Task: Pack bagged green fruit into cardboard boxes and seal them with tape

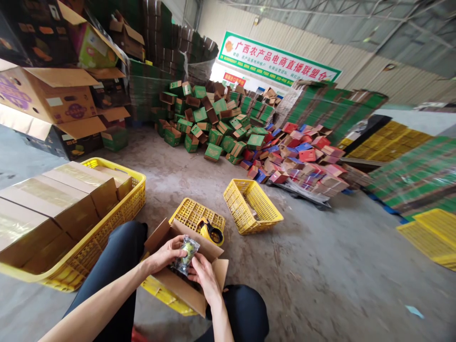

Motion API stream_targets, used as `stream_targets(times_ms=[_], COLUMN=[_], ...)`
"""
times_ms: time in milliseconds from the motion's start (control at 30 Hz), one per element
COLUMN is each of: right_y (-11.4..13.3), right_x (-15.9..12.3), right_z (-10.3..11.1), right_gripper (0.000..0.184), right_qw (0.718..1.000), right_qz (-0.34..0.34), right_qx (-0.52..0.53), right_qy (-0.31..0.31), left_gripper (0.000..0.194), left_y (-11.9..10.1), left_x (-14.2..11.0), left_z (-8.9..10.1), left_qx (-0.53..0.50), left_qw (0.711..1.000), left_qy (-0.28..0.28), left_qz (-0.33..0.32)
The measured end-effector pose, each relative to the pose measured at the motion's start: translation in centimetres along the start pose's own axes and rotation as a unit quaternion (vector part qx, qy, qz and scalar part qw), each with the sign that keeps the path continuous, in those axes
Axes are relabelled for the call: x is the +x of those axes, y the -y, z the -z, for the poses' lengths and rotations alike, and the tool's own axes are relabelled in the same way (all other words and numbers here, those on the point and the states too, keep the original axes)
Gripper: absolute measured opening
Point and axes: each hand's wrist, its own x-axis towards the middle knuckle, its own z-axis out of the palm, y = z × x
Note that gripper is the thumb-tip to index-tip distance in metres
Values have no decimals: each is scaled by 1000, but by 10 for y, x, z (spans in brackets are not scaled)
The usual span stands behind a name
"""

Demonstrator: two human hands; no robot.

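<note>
Between both hands is a small clear plastic packet (187, 254) with something yellow-green inside; its exact kind is too small to tell. My left hand (171, 251) pinches the packet from the left, and my right hand (204, 273) grips its lower right side. Both are held over an open cardboard box (185, 289) with its flaps spread. The hands and the packet hide most of the box's inside. The box rests on a yellow crate (166, 297) between my knees. Just beyond it, a yellow-and-black tape dispenser (211, 232) sits on an upturned yellow crate (195, 213).
At left, a large yellow crate (140, 190) holds several taped cartons (53, 190). Another yellow crate (252, 209) stands ahead on the concrete floor. Farther off lie heaps of green boxes (213, 152) and red boxes (307, 156). Fruit cartons (60, 97) are stacked at upper left.
</note>
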Motion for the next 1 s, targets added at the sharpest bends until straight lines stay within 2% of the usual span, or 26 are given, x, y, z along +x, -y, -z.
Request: stream_targets(times_ms=[267,433,533,633,733,1000], right_y=[-2,3,6,7,5,-2], right_x=[-1,-6,-7,-4,0,7], right_z=[1,4,6,7,6,8], right_gripper=[80,84,89,80,71,79], right_qw=[999,998,995,990,991,987], right_qz=[16,33,78,105,90,49], right_qx=[-23,-49,-66,-88,-100,-110], right_qy=[15,7,-19,-19,-16,-103], left_gripper=[71,67,68,70,71,93], left_y=[-1,8,16,18,15,10], left_x=[1,0,1,1,0,2], left_z=[-1,3,6,7,4,0], left_qx=[-15,3,22,41,51,28], left_qw=[999,998,995,993,992,983], left_qy=[43,35,22,4,1,29], left_qz=[15,59,94,108,118,177])
